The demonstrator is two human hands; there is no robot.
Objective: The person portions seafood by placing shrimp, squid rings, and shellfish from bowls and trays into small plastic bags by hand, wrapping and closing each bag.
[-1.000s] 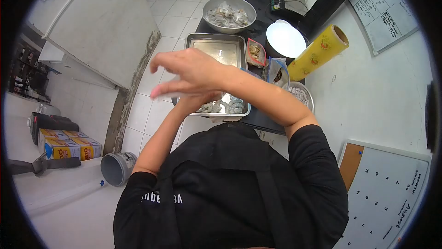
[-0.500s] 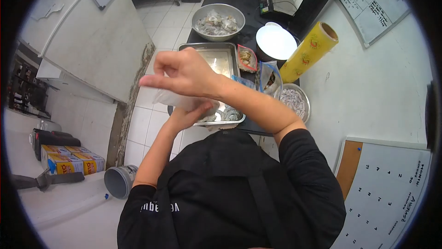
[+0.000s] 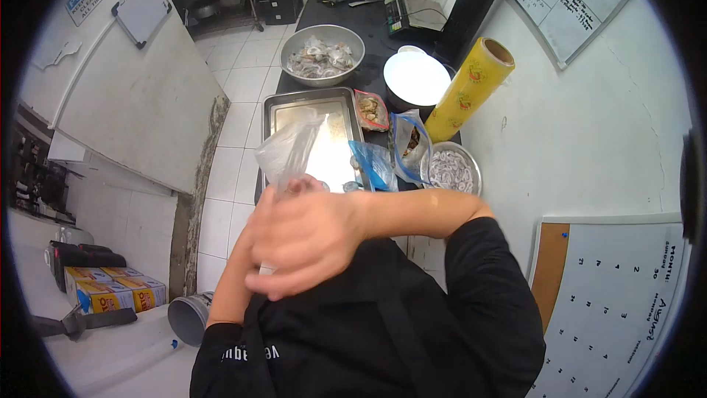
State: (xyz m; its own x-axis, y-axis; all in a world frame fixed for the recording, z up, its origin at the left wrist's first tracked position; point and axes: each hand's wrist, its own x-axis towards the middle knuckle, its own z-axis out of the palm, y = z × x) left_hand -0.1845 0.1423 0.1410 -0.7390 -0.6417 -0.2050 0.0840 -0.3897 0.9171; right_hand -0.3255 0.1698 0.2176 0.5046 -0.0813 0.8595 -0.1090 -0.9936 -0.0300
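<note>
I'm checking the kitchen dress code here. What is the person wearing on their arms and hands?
Short black sleeves end above the elbows, leaving both forearms bare. The right hand has no glove, and no watch shows at its wrist; blur hides any ring. The left hand is mostly hidden behind it.

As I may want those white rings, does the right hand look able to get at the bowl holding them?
Probably yes: the bowl sits uncovered close to the right forearm. A zip bag crowds its left side, though, and the right hand, by the clear plastic, would have to swing outward.
</note>
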